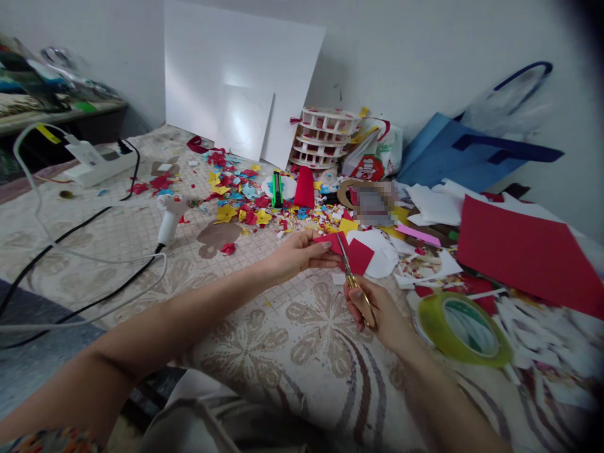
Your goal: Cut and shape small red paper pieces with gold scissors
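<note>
Between the thumb and fingers of my left hand is a small piece of red paper. My right hand grips a pair of gold-handled scissors, whose blades lie at the red paper. Behind and below the blades is another red paper piece, close to a white paper sheet. Whether the blades are closed on the paper is too small to tell. Beyond my hands, cut paper flowers in red, yellow and blue are strewn over the patterned tablecloth.
A glue gun with a black cable stands at left, near a white power strip. A tape roll, large red sheet and paper scraps crowd the right. Behind are a green-black cutter, tiered white craft model and blue bag.
</note>
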### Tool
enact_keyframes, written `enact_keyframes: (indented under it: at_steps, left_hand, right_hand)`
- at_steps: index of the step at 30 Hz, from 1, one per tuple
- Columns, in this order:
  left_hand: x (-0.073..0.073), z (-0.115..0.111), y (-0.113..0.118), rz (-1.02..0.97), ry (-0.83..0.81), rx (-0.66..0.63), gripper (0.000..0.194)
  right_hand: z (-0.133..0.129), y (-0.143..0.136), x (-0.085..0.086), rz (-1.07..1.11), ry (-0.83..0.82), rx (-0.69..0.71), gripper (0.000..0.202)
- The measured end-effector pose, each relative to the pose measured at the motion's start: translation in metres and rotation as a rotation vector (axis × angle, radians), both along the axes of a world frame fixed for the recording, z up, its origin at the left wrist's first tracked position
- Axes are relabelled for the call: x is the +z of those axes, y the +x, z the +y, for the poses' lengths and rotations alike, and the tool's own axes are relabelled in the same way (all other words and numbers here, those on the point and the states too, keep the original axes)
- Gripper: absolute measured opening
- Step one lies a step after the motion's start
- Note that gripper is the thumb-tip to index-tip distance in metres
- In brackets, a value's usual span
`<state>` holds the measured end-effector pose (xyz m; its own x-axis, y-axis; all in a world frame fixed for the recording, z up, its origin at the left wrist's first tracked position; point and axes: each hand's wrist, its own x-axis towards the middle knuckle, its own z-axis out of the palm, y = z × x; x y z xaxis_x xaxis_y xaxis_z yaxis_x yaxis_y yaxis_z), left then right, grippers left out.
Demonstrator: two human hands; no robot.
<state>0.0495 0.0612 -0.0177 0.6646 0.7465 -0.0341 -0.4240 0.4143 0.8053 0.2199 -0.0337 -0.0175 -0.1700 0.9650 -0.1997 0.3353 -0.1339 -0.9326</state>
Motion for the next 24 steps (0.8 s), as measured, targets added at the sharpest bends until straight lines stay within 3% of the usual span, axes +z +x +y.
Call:
enact_keyframes:
  at_steps: [10, 24]
  left_hand:
    - [-0.0004, 0.0021, -0.0009, 0.018, 0.007, 0.001, 0.014]
    - [0.0015, 0.0022, -0.0017, 0.055, 0.001, -0.069, 0.013]
  right_hand:
    - [0.0001, -0.0009, -0.0024, 0.013, -0.021, -0.058, 0.035]
    - [-0.0002, 0.0001, -0.0057, 0.070, -0.052, -0.046, 0.045]
